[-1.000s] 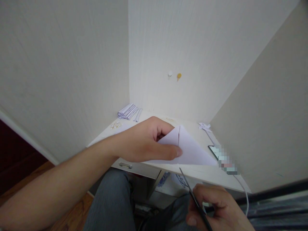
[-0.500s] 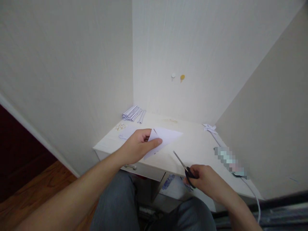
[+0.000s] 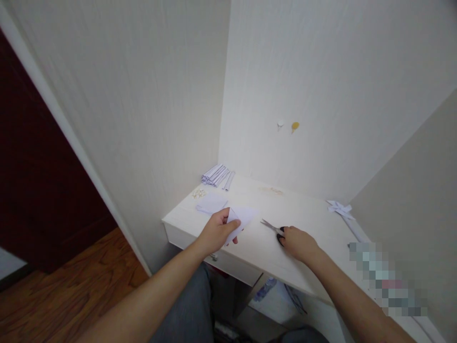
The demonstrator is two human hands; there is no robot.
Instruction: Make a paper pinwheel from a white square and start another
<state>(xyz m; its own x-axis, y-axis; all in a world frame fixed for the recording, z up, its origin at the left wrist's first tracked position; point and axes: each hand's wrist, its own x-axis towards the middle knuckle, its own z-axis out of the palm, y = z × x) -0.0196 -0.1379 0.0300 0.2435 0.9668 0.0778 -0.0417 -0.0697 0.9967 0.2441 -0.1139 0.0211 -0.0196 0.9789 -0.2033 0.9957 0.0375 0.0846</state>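
Note:
Between the thumb and fingers of my left hand (image 3: 217,232) is a folded piece of white paper (image 3: 245,216), pointed toward the right, above the desk's front edge. My right hand (image 3: 299,244) grips black-handled scissors (image 3: 272,226) by the loops. Their metal blades point left at the paper, apart from it and only slightly parted. Behind my left hand lie flat white paper sheets (image 3: 210,203). Farther back, a bundle of narrow folded paper strips (image 3: 215,175) rests in the corner, with small pale pieces (image 3: 198,194) in front of it.
The white desk (image 3: 300,209) stands against walls at the left, back and right. White paper strips (image 3: 340,209) lie at the back right, near a blurred-out object (image 3: 387,281) and a white cable (image 3: 426,328). Two hooks (image 3: 294,126) are on the back wall. A drawer handle (image 3: 213,257) juts from the front.
My right hand has raised the scissors from the desk's front edge to over its top, turning the blades more level and leftward. The whole view has shifted toward the left.

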